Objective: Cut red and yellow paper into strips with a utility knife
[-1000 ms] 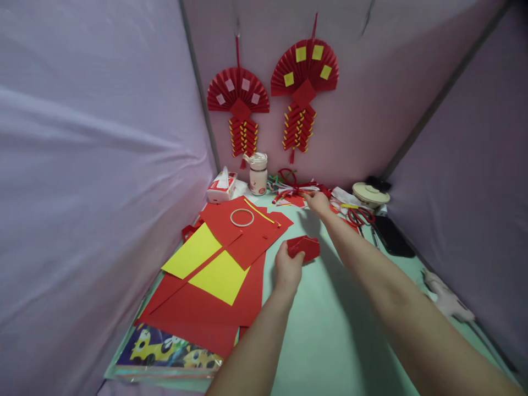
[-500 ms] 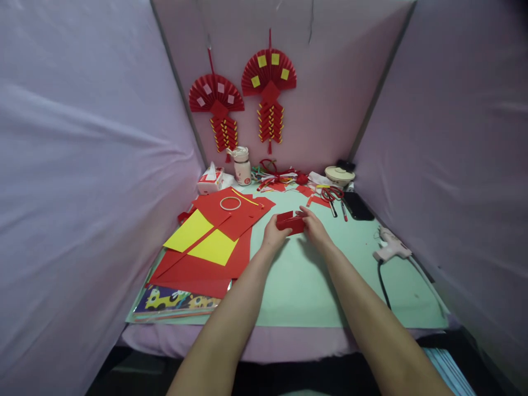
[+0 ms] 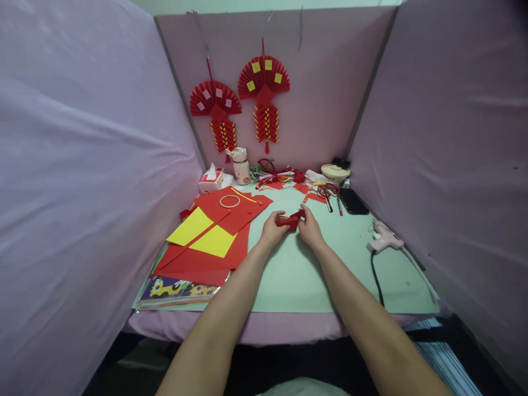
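Between red sheets (image 3: 238,219) and a glue gun (image 3: 384,240), folded red paper (image 3: 288,222) is gripped by the curled left hand (image 3: 273,230) and pinched by the right hand (image 3: 310,229), now withdrawn from the craft stems (image 3: 275,176) behind.

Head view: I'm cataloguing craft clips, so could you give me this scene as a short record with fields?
Left hand: holding folded red paper
Right hand: fingers at that paper's right end
Left on table: red sheets, yellow paper, pale ring
Right on table: glue gun
Table back: tissue box, bottle
Back wall: two hanging fan decorations
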A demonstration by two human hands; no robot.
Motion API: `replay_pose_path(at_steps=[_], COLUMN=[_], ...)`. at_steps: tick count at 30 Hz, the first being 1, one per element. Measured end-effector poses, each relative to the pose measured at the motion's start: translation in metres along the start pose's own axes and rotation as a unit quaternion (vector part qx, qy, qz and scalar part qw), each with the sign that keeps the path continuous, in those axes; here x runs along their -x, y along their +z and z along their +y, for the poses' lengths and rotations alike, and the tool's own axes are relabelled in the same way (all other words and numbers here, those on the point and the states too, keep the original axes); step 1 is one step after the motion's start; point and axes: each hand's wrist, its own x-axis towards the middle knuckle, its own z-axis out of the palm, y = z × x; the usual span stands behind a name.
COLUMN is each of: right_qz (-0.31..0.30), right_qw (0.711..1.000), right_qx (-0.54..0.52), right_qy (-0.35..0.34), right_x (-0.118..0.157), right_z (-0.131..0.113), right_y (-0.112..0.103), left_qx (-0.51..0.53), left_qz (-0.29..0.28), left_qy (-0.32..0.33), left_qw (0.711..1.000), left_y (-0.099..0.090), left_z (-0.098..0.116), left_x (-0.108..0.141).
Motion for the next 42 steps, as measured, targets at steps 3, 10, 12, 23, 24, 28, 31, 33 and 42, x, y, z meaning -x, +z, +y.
replay_pose_path(at_steps=[3, 10, 12, 23, 24, 28, 31, 33, 42], right_qz=[-0.019, -0.064, -0.056, -0.086, -0.088, -0.1, -0.091, -0.083, -0.21], right_qw=[0.999, 0.994, 0.995, 0.996, 0.996, 0.994, 0.992, 0.99, 0.962], right_qx=[-0.024, 0.061, 0.065, 0.013, 0.003, -0.046, -0.083, -0.106, -0.174], right_qy=[0.021, -0.069, -0.055, -0.03, -0.021, 0.016, 0.023, 0.028, 0.028], right_x=[-0.001, 0.017, 0.017, 0.02, 0.021, 0.023, 0.02, 0.017, 0.023], right_z=[0.009, -0.001, -0.002, -0.005, -0.005, -0.007, -0.012, -0.016, -0.048], right_y=[-0.003, 0.006, 0.008, 0.014, 0.014, 0.014, 0.009, 0.003, -0.035], left_qx=[-0.001, 0.011, 0.015, -0.023, -0.029, -0.051, -0.05, -0.037, 0.154], left_qz=[0.0, 0.012, 0.015, 0.018, 0.022, 0.025, 0.011, 0.003, -0.296], left_qy=[0.002, 0.021, 0.024, 0.025, 0.023, 0.017, 0.005, -0.009, -0.231], left_qw=[1.0, 1.0, 0.999, 0.999, 0.999, 0.998, 0.999, 0.999, 0.914], left_y=[0.001, -0.004, -0.005, 0.003, 0.003, -0.002, -0.003, -0.003, -0.041], left_z=[-0.001, -0.019, -0.021, -0.014, -0.013, -0.007, 0.0, 0.007, 0.029], left_x=[-0.002, -0.005, -0.005, -0.004, -0.003, 0.002, 0.006, 0.011, 0.047])
